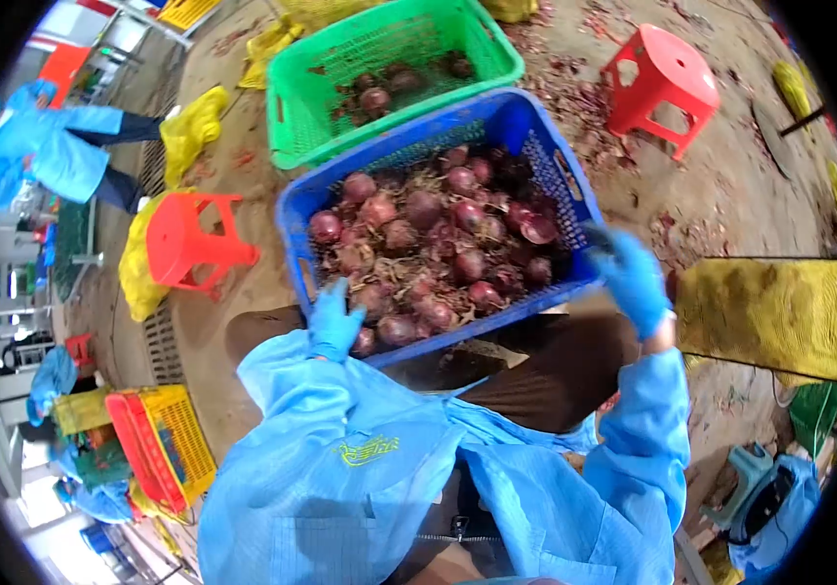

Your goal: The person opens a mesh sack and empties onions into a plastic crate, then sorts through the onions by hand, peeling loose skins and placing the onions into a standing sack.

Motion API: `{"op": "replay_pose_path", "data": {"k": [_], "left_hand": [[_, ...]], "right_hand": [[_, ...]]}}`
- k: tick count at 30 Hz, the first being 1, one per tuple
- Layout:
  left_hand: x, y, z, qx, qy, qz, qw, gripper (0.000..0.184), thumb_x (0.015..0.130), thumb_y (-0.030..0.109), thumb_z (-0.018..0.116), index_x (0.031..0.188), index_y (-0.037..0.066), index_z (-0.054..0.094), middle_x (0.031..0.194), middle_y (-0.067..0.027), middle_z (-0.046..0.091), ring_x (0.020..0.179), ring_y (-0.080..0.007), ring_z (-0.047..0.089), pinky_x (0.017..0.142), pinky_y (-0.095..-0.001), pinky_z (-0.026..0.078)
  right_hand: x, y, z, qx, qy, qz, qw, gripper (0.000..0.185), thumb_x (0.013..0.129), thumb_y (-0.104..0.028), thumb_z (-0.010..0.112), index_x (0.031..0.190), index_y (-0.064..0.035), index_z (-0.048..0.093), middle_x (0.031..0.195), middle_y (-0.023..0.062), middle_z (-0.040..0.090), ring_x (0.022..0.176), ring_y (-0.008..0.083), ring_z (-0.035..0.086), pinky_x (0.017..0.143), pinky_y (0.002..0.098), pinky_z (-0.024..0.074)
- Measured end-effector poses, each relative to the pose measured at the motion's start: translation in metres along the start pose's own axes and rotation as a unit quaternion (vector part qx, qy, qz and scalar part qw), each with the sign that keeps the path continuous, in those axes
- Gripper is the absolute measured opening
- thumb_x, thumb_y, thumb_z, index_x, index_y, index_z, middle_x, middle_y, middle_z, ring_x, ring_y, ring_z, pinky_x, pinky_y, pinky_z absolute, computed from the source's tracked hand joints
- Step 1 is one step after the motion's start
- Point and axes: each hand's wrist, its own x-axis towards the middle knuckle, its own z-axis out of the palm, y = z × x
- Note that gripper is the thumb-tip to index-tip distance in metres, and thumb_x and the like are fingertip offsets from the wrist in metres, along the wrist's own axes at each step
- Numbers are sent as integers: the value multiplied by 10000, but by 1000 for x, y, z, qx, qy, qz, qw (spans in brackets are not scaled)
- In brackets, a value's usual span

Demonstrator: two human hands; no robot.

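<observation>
- Coat [369, 487], nearest me.
- Left grip [333, 324] spread at blue crate [511, 122], perhaps steadying it.
- Right grip [636, 285] by its right edge; whether closed, I can't tell.
- Onions [423, 210] inside, probably close for easy reach.
- Green crate [326, 93] beyond.

- red stool [680, 70] upper right, upright on the floor [730, 210]
- second red stool [173, 239] left — yellow sack [137, 263] just beside it
- person in blue coat [43, 151], upper left, dark trousers
- crumpled yellow bag [194, 129] near the person's feet
- drain grate [162, 343], left
- red crate [143, 448], yellow crate [180, 444] beside it, lower left
- yellow mesh [764, 314], right — stained
- teal stool [745, 480], lower right, blue garment [784, 517] just beside
</observation>
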Motion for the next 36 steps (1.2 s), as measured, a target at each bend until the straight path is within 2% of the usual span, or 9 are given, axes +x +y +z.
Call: {"op": "replay_pose_path", "data": {"k": [2, 5, 10, 15, 20, 25, 30, 34, 36], "left_hand": [[-12, 19, -2, 9, -15, -28, 999, 621, 734, 299, 670, 1259, 55, 446, 1223, -221, 467, 1123, -366, 457, 959, -399, 373], [-25, 22, 1, -1, -44, -65, 997, 664, 724, 274, 690, 1283, 48, 413, 1259, -256, 411, 1131, -391, 442, 957, -398, 378], [-36, 7, 8, -50, -22, -78, 995, 658, 733, 270, 680, 1296, 89, 391, 1282, -232, 395, 1139, -388, 440, 944, -420, 390], [-21, 2, 1, -114, 94, -41, 988, 510, 768, 210, 630, 1233, 91, 460, 1171, -194, 491, 1068, -351, 490, 890, -394, 421], [53, 36, 3, -156, 51, 56, 985, 405, 789, 158, 585, 1184, 102, 516, 1040, -151, 559, 949, -322, 551, 818, -388, 445], [123, 84, 39, 167, -97, 80, 978, 539, 729, 273, 654, 1212, 116, 471, 1020, -98, 539, 908, -264, 549, 716, -386, 444], [144, 64, 113, 299, -47, 70, 950, 651, 617, 258, 727, 1179, 91, 444, 997, -105, 512, 856, -277, 525, 730, -369, 449], [138, 66, 36, 71, -162, 91, 980, 618, 649, 180, 725, 1183, 71, 434, 1105, -118, 504, 1044, -282, 486, 894, -347, 411], [129, 53, 27, -319, -88, 147, 932, 712, 626, 149, 767, 1231, 51, 404, 1231, -142, 463, 1184, -270, 423, 1006, -324, 327]], "right_hand": [[25, -7, 64, -117, -165, -61, 978, 338, 776, -229, 569, 1088, -104, 603, 1034, 161, 613, 950, 317, 589, 842, 393, 461], [59, 13, 158, -214, -235, 6, 948, 370, 730, -285, 607, 1062, -123, 615, 985, 174, 622, 924, 340, 593, 815, 411, 470], [49, 25, 240, -324, -221, 125, 911, 887, 624, -434, 724, 1360, -200, 288, 1142, 139, 562, 983, 307, 588, 848, 479, 396], [53, 29, 240, -230, -175, 155, 945, 840, 568, -393, 744, 1275, -113, 389, 1151, 194, 536, 1027, 347, 549, 869, 442, 427], [48, 22, 229, -74, -100, 199, 972, 783, 584, -409, 724, 1217, -63, 420, 1144, 191, 538, 999, 369, 556, 848, 407, 454], [16, -24, 206, -69, -96, 174, 978, 735, 594, -384, 728, 1199, -88, 432, 1108, 192, 544, 987, 363, 555, 841, 424, 452], [-9, -24, 215, -101, -117, 211, 965, 747, 591, -396, 741, 1203, -107, 424, 1111, 185, 534, 981, 360, 558, 826, 425, 460], [-3, -21, 217, -91, -180, 227, 953, 766, 598, -407, 739, 1222, -103, 414, 1137, 183, 527, 1002, 350, 555, 837, 419, 457], [-3, -17, 221, -84, -146, 206, 964, 782, 596, -406, 739, 1229, -89, 407, 1144, 185, 525, 1002, 351, 555, 841, 418, 456]]}}
